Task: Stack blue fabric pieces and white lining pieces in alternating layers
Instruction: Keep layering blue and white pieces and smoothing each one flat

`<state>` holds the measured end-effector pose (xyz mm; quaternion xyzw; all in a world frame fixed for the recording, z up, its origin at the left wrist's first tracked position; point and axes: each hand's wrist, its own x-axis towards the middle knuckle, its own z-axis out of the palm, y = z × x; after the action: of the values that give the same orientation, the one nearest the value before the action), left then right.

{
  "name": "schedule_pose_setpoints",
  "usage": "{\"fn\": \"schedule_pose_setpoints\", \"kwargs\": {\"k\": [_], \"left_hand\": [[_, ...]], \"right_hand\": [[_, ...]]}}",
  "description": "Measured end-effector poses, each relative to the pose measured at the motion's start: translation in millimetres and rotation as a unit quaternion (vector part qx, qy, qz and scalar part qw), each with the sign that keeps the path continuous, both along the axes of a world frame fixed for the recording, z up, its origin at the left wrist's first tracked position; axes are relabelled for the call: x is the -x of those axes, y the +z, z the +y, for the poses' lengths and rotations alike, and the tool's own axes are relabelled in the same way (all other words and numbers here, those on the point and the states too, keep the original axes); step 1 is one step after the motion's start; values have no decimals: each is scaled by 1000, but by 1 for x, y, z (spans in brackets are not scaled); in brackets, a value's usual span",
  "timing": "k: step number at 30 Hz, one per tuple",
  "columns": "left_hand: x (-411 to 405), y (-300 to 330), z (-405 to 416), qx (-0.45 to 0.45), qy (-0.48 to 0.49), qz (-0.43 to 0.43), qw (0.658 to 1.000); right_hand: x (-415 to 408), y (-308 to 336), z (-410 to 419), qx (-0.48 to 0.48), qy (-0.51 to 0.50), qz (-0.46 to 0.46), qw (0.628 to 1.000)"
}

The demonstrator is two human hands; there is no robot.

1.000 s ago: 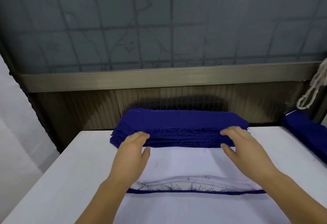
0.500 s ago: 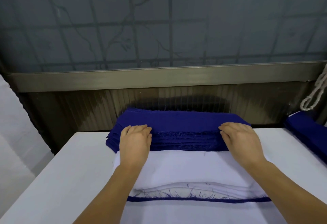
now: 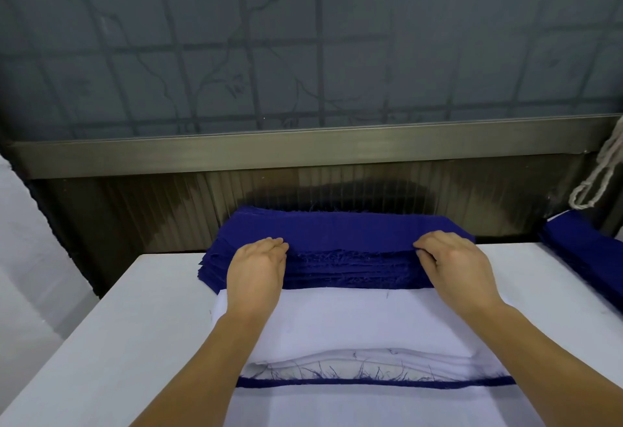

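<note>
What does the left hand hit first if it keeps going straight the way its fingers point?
The left hand already has fingertips at the near edge of the blue fabric stack, so it meets that stack first; the ribbed panel lies beyond.

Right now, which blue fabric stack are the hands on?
The centre blue stack behind the white lining; both hands touch its near edge. The right-edge stack lies untouched.

We reach both bare forearms forward, palms down. Our left hand (image 3: 258, 269) has its fingers bent over the near edge of the blue fabric stack (image 3: 337, 229). Our right hand (image 3: 453, 266) pinches the top blue layer at its near edge.
</note>
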<state>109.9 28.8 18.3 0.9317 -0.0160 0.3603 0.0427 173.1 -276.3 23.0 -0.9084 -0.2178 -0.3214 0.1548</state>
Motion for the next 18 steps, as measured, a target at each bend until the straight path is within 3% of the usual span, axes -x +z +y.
{"fn": "schedule_pose_setpoints", "kwargs": {"k": [7,12,18], "left_hand": [[6,6,-1,62,1,4,998],[16,6,5,70,-23,-16,997],[47,17,0,48,-40,-22,998]], "right_hand": [[1,1,-1,-58,-8,43,997],[6,8,-9,-60,52,112,990],[46,23,-19,-54,66,75,994]]}}
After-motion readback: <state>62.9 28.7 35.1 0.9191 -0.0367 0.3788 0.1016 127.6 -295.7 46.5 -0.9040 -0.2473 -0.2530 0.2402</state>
